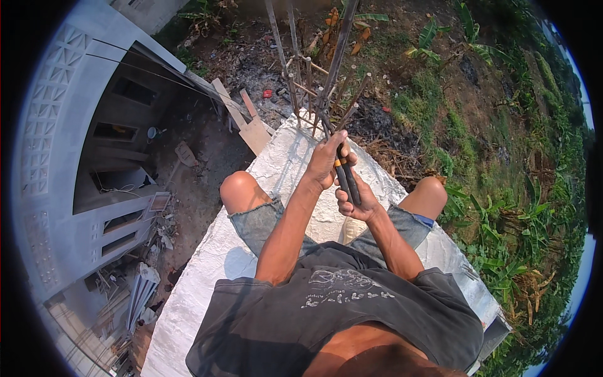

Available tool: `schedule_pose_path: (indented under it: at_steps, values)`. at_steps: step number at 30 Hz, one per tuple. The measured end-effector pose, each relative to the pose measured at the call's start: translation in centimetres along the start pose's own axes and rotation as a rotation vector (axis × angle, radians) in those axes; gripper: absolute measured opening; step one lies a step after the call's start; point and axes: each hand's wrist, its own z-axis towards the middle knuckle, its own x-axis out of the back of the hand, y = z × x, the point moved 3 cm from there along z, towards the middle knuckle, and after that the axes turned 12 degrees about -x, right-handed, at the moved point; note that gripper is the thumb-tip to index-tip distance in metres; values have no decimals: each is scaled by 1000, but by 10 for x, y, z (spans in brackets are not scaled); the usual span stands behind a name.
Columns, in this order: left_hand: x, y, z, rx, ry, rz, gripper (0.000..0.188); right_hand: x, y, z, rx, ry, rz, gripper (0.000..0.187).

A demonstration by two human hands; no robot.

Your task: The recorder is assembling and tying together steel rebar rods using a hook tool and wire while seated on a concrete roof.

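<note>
A pair of pincers with black handles and orange bands stands between my hands, its head pointing away from me among the steel rods. My right hand is closed around the handle ends. Higher up, my left hand is closed around the upper part of the handles, thumb pointing forward. Thin bars and a thicker dark rebar rod rise from the far end of the white wall top. Short tie rods cross between them. What the jaws touch is too small to make out.
I sit astride the rough white wall top, knees over both edges. Far below on the left lie an unfinished building and rubble. Wooden boards lean against the wall's left side. On the right, the ground drops to grass and banana plants.
</note>
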Motion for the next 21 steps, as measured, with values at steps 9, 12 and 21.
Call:
schedule_pose_path:
  at_steps: [9, 12, 21]
  values:
    - [-15, -2, -1, -168, 304, 181, 24, -62, 5, -33, 739, 1262, -1490, 47]
    - [-7, 11, -7, -133, 59, 277, 35, -18, 9, -15, 437, 799, -1042, 60]
    - [11, 17, -16, -82, -12, 110, 39, -18, 34, 15, 156, 142, -132, 66]
